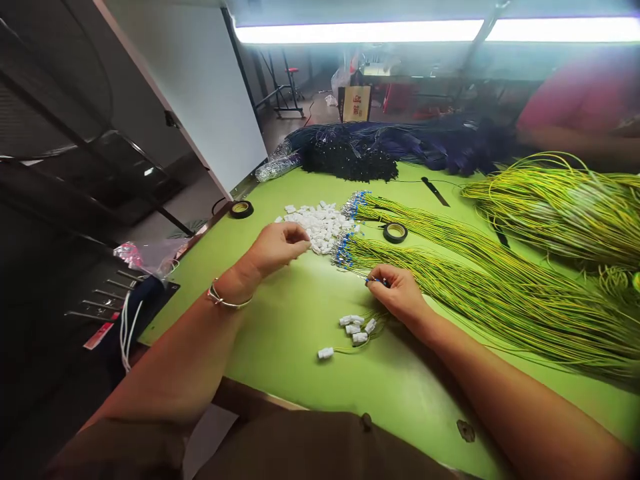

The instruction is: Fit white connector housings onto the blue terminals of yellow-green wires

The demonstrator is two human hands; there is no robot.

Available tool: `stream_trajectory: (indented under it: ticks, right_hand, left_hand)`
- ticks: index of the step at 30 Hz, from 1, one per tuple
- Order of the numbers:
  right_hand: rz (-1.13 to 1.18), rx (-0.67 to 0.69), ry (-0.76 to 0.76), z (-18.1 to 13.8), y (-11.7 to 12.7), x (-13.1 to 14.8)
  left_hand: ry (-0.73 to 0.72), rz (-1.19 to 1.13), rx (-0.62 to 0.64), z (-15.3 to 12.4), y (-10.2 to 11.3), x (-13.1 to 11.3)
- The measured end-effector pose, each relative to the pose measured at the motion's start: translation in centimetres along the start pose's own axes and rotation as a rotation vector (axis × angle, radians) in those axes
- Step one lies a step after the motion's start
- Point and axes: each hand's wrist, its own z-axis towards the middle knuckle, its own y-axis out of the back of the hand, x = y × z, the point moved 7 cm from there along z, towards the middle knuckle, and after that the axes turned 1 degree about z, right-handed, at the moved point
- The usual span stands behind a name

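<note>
My left hand (pixel 280 248) is at the near left edge of a pile of small white plastic connector housings (pixel 325 223). Its fingers are curled toward the thumb; whatever lies between the tips is hidden. Pinched in my right hand (pixel 397 288) are thin yellow-green wires, with blue terminal ends showing at the fingertips. Two long bundles of yellow-green wires (pixel 450 267) run to the right, their blue and silver tips (pixel 343 250) beside the pile. Below my right hand, several wires fitted with white housings (pixel 360 338) lie on the green tabletop (pixel 280 340).
A roll of black tape (pixel 395 232) sits between the bundles, another tape roll (pixel 241 209) at the left edge. Behind are black-ended dark wires (pixel 350 159), a dark blade-like strip (pixel 435 191) and a large coiled wire heap (pixel 555 207). A person in pink (pixel 575 100) is at far right.
</note>
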Motion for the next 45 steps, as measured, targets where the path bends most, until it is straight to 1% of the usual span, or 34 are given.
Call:
stream_trajectory:
  ticks: [2,3,4,6,9,12,15,18,21,26,28,30,32,34,37,39,41,43,45]
  right_hand:
    - [0.004,0.004,0.001,0.0,0.0,0.1]
    - [0.011,0.005,-0.002,0.0,0.1,0.2]
    - [0.019,0.008,-0.004,0.0,0.1,0.2]
    - [0.026,0.025,-0.006,0.0,0.0,0.3]
    - [-0.002,0.054,0.008,0.0,-0.2,0.3]
    - [-0.051,0.066,0.026,0.0,-0.4,0.2]
    - [-0.078,0.073,0.036,0.0,-0.5,0.1]
    - [-0.076,0.084,0.033,0.0,-0.5,0.3]
    - [-0.043,0.094,0.009,0.1,-0.4,0.3]
    - [-0.032,0.106,-0.04,0.1,-0.4,0.0]
    - [-0.058,0.125,-0.033,0.1,-0.5,-0.1]
    - [-0.069,0.15,-0.01,0.2,-0.7,-0.1]
    - [-0.052,0.177,0.009,0.2,-0.8,0.0]
    - [-0.025,0.204,0.02,0.3,-0.7,0.1]
    - [0.022,0.273,0.018,0.2,-0.6,0.4]
    - [0.069,0.342,-0.028,0.1,-0.7,0.3]
    - [0.11,0.386,-0.09,0.0,-0.7,0.0]
    - [0.122,0.39,-0.12,0.0,-0.8,-0.2]
    - [0.118,0.361,-0.114,0.1,-0.8,-0.3]
  left_hand:
    - [0.076,-0.352,0.185,-1.0,-3.2,-0.4]
    - [0.136,-0.478,0.27,-1.5,-4.9,-0.4]
    - [0.191,-0.581,0.319,-2.0,-6.4,-0.3]
    - [0.293,-0.738,0.345,-2.5,-8.6,0.2]
    - [0.376,-0.881,0.336,-2.8,-10.2,0.7]
    - [0.394,-0.934,0.365,-3.0,-10.7,0.6]
    - [0.384,-0.94,0.394,-3.2,-10.8,0.3]
    - [0.371,-0.944,0.386,-3.2,-10.8,0.3]
    - [0.347,-0.942,0.371,-3.1,-10.6,0.5]
    - [0.305,-0.88,0.436,-3.3,-10.7,0.4]
    - [0.26,-0.832,0.433,-3.3,-10.7,0.1]
    - [0.175,-0.762,0.403,-3.2,-10.6,-0.4]
    - [0.091,-0.71,0.373,-3.1,-10.5,-0.9]
    - [0.052,-0.705,0.375,-3.0,-10.5,-1.1]
    - [0.081,-0.742,0.459,-3.1,-11.0,-0.8]
    - [0.107,-0.769,0.528,-3.3,-11.3,-0.6]
    - [0.101,-0.782,0.554,-3.3,-11.5,-0.7]
    - [0.054,-0.757,0.516,-3.2,-11.4,-1.1]
    - [-0.021,-0.693,0.427,-3.0,-11.1,-1.6]
